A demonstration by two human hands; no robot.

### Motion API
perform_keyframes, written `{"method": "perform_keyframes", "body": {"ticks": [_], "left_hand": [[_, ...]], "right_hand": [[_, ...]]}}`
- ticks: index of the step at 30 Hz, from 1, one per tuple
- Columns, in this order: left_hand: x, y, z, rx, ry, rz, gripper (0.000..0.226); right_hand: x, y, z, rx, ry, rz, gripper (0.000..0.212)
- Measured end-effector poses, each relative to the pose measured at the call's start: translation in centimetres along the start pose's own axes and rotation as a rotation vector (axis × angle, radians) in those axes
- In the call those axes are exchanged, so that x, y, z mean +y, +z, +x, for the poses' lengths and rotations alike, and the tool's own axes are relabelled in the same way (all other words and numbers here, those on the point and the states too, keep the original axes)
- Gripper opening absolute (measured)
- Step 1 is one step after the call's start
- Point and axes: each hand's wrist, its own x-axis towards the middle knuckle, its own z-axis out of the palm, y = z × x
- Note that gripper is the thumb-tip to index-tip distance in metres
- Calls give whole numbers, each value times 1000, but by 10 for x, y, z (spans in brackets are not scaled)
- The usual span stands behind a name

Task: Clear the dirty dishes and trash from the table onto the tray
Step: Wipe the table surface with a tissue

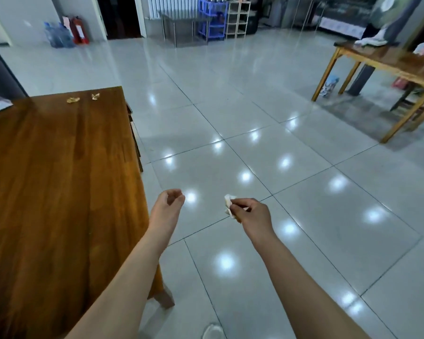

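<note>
Your right hand (253,212) pinched a tissue (229,204) beyond the right edge of the table (59,179), probably bound for an unseen tray; your left hand (168,204) hung loosely curled, empty. Two scraps (73,100) lay near its far edge.

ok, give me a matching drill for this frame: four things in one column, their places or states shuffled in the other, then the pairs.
Things:
1. tissue
2. scraps
3. left hand
4. blue rack

Places or states:
A. far end of the table
B. empty, over the floor
C. back of the room
D. pinched in the right hand

Pairs: 1-D, 2-A, 3-B, 4-C.
</note>
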Motion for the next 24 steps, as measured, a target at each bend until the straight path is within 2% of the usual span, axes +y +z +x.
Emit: {"method": "perform_keyframes", "body": {"ticks": [3, 11, 14, 24], "left_hand": [[17, 20, 18, -8, 25, 16, 26], [54, 58, 59, 46, 118, -71, 19], [62, 79, 77, 63, 104, -67, 21], [99, 167, 163, 262, 38, -127, 28]], "right_hand": [[-9, -12, 33, 16, -32, -31, 11], [-41, -22, 113, -40, -91, -40, 12], [-46, -25, 144, -105, -99, -37, 10], [-68, -67, 282, -260, -113, -104, 13]]}}
